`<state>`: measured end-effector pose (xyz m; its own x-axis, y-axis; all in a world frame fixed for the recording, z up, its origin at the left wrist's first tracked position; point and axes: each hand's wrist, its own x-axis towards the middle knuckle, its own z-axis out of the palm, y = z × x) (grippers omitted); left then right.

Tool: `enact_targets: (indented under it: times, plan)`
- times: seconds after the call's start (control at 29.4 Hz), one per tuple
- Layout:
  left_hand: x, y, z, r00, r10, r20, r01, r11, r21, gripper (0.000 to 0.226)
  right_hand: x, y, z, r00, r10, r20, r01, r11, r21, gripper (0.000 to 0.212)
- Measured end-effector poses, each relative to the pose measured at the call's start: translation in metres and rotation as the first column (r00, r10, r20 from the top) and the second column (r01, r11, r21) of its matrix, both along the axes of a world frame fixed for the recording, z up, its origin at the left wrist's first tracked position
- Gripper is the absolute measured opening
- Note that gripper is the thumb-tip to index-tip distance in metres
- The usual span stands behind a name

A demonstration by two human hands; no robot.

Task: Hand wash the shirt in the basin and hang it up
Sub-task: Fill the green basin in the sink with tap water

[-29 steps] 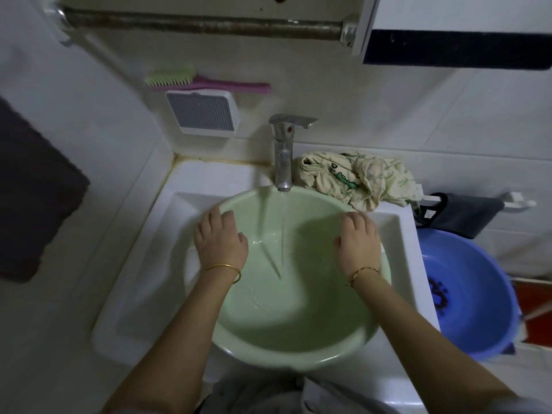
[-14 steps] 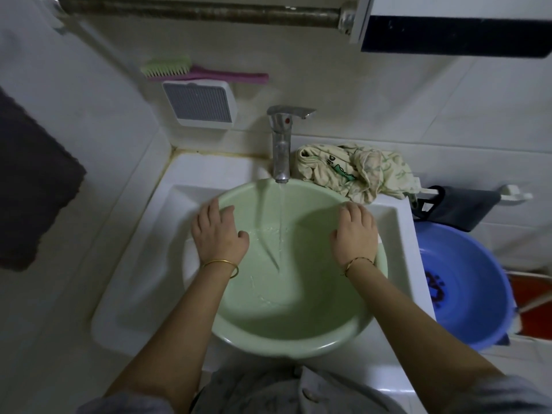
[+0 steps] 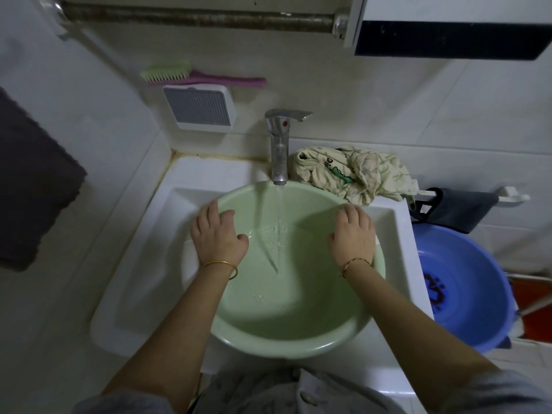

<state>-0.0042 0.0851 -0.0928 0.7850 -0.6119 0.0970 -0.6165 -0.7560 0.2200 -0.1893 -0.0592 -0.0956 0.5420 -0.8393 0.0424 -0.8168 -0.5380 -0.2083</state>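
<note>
Pale green plastic, the basin (image 3: 283, 351) sits in the white sink (image 3: 140, 264), pushed back so that its far rim comes right under the tap (image 3: 279, 150). That is why the thin stream of water (image 3: 279, 216) falls inside the bowl and not onto the sink. Only a shallow pool covers the bottom, so filling looks barely begun.

The left hand (image 3: 218, 237) lies palm down across the left rim and the right hand (image 3: 354, 237) across the right rim. Each has its fingers fairly flat over the edge and its thumb on the inner side, and neither grips anything. I judge they steady the light bowl so it cannot tip or slide as water lands.

The shirt (image 3: 352, 174), cream with a green print, lies bunched on the sink's back ledge just right of the tap, close against the basin's far rim. It is within easy reach of the right hand.

The basin takes up most of the sink, leaving a free strip on the left and very little on the right, and its near rim reaches the sink's front lip. A blue basin (image 3: 466, 309) stands lower, just past the sink's right edge, so a sideways sweep there has little margin. Overhead a metal rail (image 3: 194, 17) spans the wall, with open room beneath it.
</note>
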Motion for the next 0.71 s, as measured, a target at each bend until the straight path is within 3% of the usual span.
enact_targets:
  times: [0.71]
  plan:
    - [0.001,0.0003,-0.003,1.0,0.004,0.016,-0.004,0.999,-0.032,0.059,0.0015,-0.0017,-0.0036,1.0,-0.002,0.023,0.002,1.0,-0.008,0.056]
